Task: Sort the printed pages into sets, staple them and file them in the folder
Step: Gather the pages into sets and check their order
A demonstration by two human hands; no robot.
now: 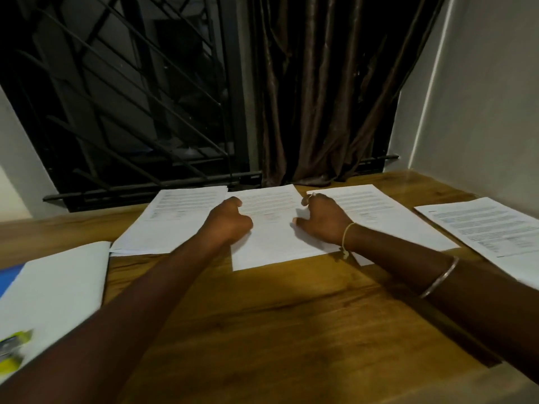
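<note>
Printed pages lie in separate lots on the wooden desk [262,316]. My left hand [230,221] is at the left edge of the middle set of pages [271,240], thumb on top and fingers curled. At that set's right edge my right hand [320,220] does the same, thumb on the paper. The set lies flat on the desk. A thicker pile [175,220] sits to its left, another page [388,217] to its right and one more [490,228] at the far right. A blue folder [8,277] under a blank white sheet [58,287] lies at the left.
A blurred yellow and grey object [13,345] rests on the white sheet at the lower left. A barred window [131,97] and a dark curtain [320,97] stand behind the desk, and a white wall [481,112] closes its right side.
</note>
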